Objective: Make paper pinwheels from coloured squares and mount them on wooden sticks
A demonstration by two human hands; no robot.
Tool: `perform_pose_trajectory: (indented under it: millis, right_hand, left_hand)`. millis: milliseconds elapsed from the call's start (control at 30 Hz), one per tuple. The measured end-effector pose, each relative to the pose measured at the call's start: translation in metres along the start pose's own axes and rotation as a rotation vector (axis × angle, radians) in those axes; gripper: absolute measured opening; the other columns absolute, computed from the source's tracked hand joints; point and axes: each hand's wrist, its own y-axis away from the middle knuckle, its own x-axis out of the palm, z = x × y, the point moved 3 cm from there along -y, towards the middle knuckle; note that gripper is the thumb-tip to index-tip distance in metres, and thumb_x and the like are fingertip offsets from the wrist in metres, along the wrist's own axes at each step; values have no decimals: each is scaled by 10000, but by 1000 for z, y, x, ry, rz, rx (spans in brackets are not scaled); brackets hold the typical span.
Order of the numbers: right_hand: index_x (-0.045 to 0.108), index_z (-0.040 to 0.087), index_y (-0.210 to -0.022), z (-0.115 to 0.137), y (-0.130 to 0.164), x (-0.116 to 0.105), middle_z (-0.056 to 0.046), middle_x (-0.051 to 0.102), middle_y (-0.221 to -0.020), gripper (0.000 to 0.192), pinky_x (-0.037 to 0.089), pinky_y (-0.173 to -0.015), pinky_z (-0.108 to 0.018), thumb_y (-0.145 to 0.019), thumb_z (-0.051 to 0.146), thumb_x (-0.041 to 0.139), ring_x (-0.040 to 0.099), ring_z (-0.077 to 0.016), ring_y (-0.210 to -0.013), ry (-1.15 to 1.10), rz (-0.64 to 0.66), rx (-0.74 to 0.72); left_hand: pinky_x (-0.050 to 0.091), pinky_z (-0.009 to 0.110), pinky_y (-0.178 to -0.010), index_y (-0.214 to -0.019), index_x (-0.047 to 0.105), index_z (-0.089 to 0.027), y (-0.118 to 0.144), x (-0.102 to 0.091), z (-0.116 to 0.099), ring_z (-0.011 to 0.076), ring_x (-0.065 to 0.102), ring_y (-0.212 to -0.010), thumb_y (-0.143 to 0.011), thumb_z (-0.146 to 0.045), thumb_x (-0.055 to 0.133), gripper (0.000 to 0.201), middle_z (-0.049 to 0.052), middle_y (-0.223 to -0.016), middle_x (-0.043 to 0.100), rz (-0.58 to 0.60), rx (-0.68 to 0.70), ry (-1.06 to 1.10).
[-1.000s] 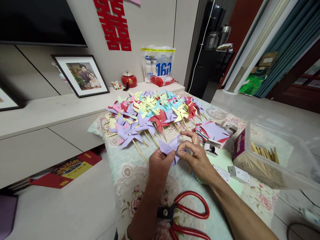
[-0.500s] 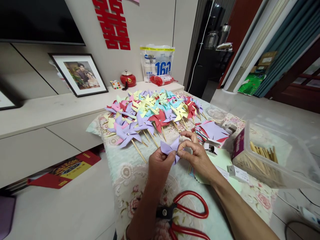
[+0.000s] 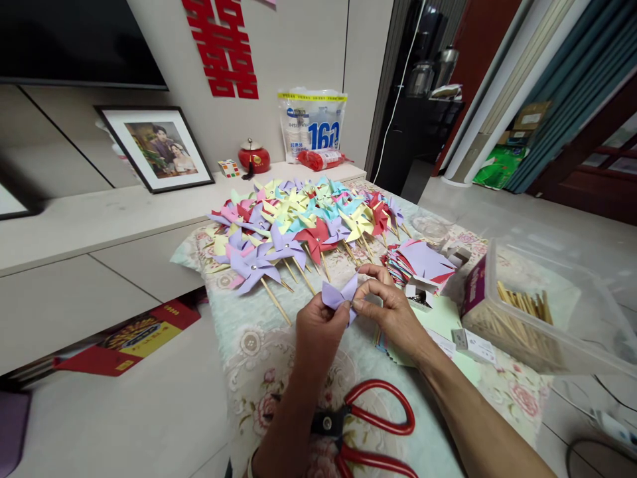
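You keep the purple paper pinwheel (image 3: 339,292) just above the bench (image 3: 241,372), between your two hands. Your left hand (image 3: 321,325) is closed on its near side, with the thumb pressing near the middle; your right hand (image 3: 391,309) pinches it at the centre between thumb and index finger, the other fingers being loosely bent.

Counting from your hands, at twelve o'clock stands a plastic bag (image 3: 312,126) with a large blue "160", Latin letters ending in "ISHI", and blue Chinese characters. At eleven o'clock, a red double-happiness cutout (image 3: 221,53) is on the wall. At three o'clock, a clear box (image 3: 572,332) of wooden sticks (image 3: 527,309) bears a purple label (image 3: 475,289), whose writing is too small for reading. At nine o'clock, low down, is a red and yellow package (image 3: 142,335) with yellow characters.

The bench is covered by a pale flowered cloth (image 3: 408,392). Many finished pinwheels (image 3: 308,219) lie at eleven to twelve o'clock, and red-handled scissors (image 3: 327,423) at six. Farther, at ten o'clock, is a black screen (image 3: 74,46); at two, a teal curtain (image 3: 567,99).
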Motion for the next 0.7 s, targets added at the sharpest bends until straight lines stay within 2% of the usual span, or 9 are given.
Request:
perform_pose_trajectory:
  millis: [267, 400, 467, 533, 600, 700]
  right_hand:
    - [665, 211, -711, -3, 2, 6, -78, 492, -1265, 114, 268, -1099, -477, -801, 279, 680, 417, -287, -1298, -7, -64, 35]
    - [667, 213, -725, -6, 3, 9, -89, 511, -1256, 159, 368, -1037, -457, -797, 351, 699, 456, -289, -1267, -17, -114, 79]
    - [670, 216, -798, -8, 4, 11, -92, 524, -1266, 171, 429, -974, -443, -762, 371, 734, 492, -289, -1236, -52, -156, 101]
    - [668, 235, -1006, -11, 4, 12, -93, 546, -1282, 337, 471, -916, -434, -715, 367, 773, 545, -281, -1173, -137, -189, 139]
    - [581, 256, -1259, -14, 3, 14, -92, 583, -1252, 626, 496, -874, -419, -682, 351, 803, 596, -262, -1094, -272, -186, 192]
    - [440, 259, -1438, -17, 2, 17, -53, 657, -1070, 878, 511, -810, -374, -656, 323, 834, 648, -226, -958, -482, -134, 246]
  left_hand:
    - [449, 204, -525, -711, 708, -155, -3, -2, 4, 120, 579, -525, -604, -226, 742, 132, -24, -581, 673, 1, 0, -17]
    - [470, 215, -538, -717, 727, -154, -1, -1, 2, 139, 607, -537, -609, -230, 737, 132, -33, -532, 641, -34, -18, 19]
    - [487, 225, -561, -736, 739, -149, -1, 0, 1, 147, 624, -555, -612, -231, 739, 148, -27, -544, 654, -46, -20, 45]
    - [511, 242, -599, -774, 753, -143, -3, 0, 2, 160, 648, -589, -596, -226, 752, 196, -7, -605, 702, -18, -39, 80]
    - [529, 259, -632, -809, 762, -138, -4, 1, 5, 174, 669, -616, -574, -219, 768, 248, 10, -647, 732, 29, -70, 112]
    - [535, 263, -638, -826, 764, -132, -7, 0, 9, 182, 683, -628, -566, -211, 779, 272, 14, -652, 741, 55, -98, 126]
